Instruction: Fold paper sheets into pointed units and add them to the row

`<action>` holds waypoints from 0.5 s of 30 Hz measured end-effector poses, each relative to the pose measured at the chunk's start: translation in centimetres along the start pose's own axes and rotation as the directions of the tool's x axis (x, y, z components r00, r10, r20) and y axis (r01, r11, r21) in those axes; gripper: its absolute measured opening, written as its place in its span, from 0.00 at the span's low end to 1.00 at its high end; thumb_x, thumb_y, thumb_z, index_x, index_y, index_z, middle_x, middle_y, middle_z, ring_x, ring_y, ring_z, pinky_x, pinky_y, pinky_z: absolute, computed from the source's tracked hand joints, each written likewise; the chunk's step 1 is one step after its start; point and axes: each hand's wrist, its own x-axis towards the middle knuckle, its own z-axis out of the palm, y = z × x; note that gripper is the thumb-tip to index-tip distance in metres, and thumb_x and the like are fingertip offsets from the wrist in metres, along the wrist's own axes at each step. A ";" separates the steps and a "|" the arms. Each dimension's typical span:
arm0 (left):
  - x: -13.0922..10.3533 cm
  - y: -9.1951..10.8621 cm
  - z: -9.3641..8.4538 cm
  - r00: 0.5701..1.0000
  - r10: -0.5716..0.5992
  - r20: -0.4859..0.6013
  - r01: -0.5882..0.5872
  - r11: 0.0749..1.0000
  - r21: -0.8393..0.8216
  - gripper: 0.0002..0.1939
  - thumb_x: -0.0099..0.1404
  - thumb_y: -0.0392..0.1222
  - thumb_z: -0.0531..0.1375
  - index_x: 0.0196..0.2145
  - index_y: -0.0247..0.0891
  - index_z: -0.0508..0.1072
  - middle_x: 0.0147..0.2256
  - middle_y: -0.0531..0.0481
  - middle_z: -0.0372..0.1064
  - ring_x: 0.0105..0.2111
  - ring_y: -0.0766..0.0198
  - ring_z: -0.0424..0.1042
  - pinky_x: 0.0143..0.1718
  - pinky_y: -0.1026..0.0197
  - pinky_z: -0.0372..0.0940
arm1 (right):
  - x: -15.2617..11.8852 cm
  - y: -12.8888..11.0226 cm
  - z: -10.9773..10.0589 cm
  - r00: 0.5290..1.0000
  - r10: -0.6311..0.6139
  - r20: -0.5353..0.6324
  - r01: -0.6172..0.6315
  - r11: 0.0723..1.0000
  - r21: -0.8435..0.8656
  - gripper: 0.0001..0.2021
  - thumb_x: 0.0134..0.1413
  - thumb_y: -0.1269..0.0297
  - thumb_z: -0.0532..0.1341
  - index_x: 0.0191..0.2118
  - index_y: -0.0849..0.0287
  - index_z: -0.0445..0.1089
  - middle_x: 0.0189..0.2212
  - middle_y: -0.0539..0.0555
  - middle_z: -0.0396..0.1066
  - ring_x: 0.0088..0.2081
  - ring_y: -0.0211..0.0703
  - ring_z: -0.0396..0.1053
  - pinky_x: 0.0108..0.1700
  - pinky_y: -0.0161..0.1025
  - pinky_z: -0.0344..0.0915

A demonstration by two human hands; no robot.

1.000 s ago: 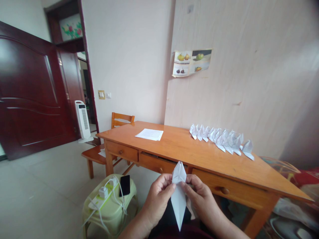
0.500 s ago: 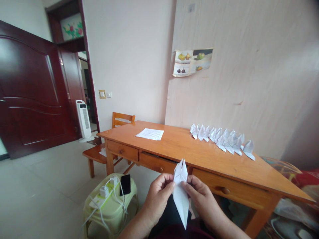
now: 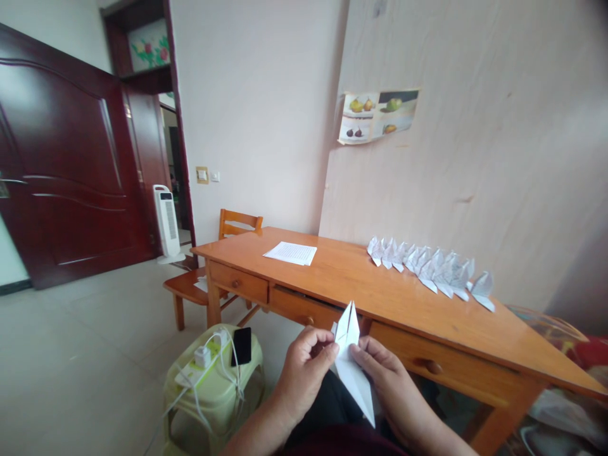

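Between my two hands is a folded white paper (image 3: 354,373), a long narrow kite shape with a split point at the top and its tail tilted down to the right. My left hand (image 3: 304,367) pinches its left edge between thumb and fingers, near a small flap. On the opposite edge, my right hand (image 3: 384,367) grips with its thumb lying on the front face. The paper is above my lap, in front of the table's drawers. Behind it, a row of several folded paper figures (image 3: 430,266) stands on the wooden table (image 3: 327,272).
A stack of printed sheets (image 3: 292,253) lies at the table's left. To my left, a pale green stool (image 3: 213,380) carries a power strip (image 3: 197,367), white cables and a black phone (image 3: 242,346). A wooden chair (image 3: 190,286) and white tower heater (image 3: 167,225) stand beyond.
The folded paper's lower tail has swung to the right, and the slit at its top shows wider. Both hands still grip it. The camera view has shifted slightly to the left.
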 end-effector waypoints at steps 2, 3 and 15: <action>0.0 -0.1 0.0 1.000 -0.018 0.006 0.018 1.000 -0.014 0.10 0.62 0.48 0.66 0.36 0.39 0.77 0.34 0.48 0.71 0.35 0.59 0.67 0.39 0.61 0.61 | 0.0 -0.2 0.1 1.000 -0.012 0.014 0.012 0.999 -0.035 0.18 0.55 0.46 0.66 0.33 0.57 0.67 0.23 0.47 0.65 0.23 0.36 0.59 0.27 0.35 0.54; 0.0 -0.1 -0.1 0.999 -0.030 0.012 0.030 0.999 -0.020 0.10 0.62 0.48 0.66 0.35 0.39 0.77 0.33 0.49 0.71 0.33 0.60 0.67 0.38 0.61 0.60 | 0.0 -0.2 0.1 1.000 -0.016 0.019 0.017 0.999 -0.046 0.18 0.55 0.45 0.66 0.33 0.57 0.67 0.24 0.47 0.65 0.23 0.36 0.59 0.27 0.35 0.54; 0.0 1.0 0.5 0.991 -0.131 0.034 0.135 0.979 -0.152 0.12 0.63 0.49 0.64 0.32 0.37 0.71 0.27 0.54 0.65 0.27 0.66 0.61 0.31 0.64 0.57 | 0.3 0.0 -0.2 0.998 -0.061 0.018 0.063 0.981 -0.183 0.18 0.58 0.47 0.64 0.28 0.56 0.66 0.22 0.46 0.60 0.23 0.35 0.56 0.24 0.33 0.51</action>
